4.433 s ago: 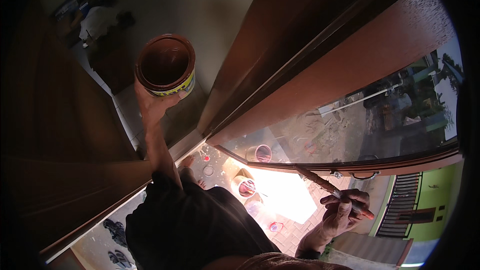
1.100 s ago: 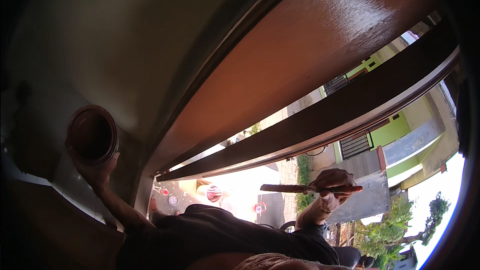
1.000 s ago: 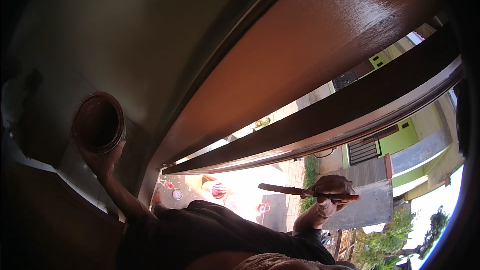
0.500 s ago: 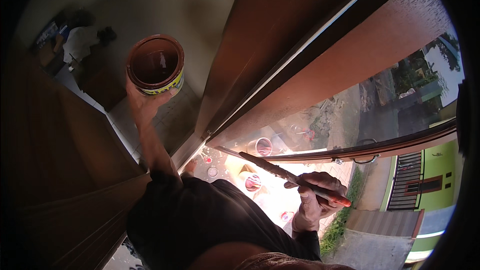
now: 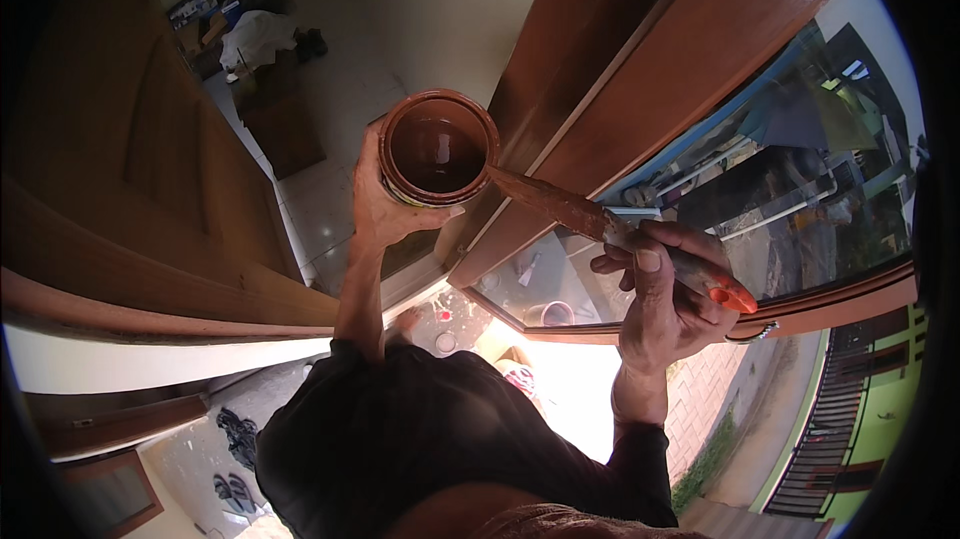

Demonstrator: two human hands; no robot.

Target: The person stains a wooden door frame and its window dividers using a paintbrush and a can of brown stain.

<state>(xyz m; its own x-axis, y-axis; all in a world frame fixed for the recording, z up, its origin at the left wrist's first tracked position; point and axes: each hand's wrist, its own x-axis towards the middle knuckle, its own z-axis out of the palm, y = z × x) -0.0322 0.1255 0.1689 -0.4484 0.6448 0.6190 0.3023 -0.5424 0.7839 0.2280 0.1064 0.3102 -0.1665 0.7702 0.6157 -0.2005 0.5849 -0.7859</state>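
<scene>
Brush [image 5: 568, 205] at rim of can [image 5: 445, 195]

Change: half a second ago, the brush tip stood well apart from the can, to its lower right. The tip now meets the right side of the can rim in view; actual contact cannot be confirmed from this angle. Judgement: brush and paint [image 5: 441, 154] are brought together, so the step in hand appears to be at the can rather than at the door [image 5: 650, 99].

Hands: the left hand [image 5: 384, 211] grips the can, wrapped round its left and near side, thumb below the rim. The right hand [image 5: 668, 304], to the lower right of the can, grips the brush by its handle, thumb on top. The can is held in the air, its mouth toward the camera; exact tilt cannot be told.

Count, with positions relative to the can:
- Can: one, with glossy brown paint inside.
- Brush: one, extending from the can rim to the lower right; orange handle end farthest out.
- Hands: two, both occupied.
- Door: one, to the right, with one pane [image 5: 790, 174] in view.
- Bucket [image 5: 519, 376]: one, below right; a second bucket shape shows in the pane, possibly a reflection.
- Sandals [image 5: 236, 492]: one pair, below left.
</scene>
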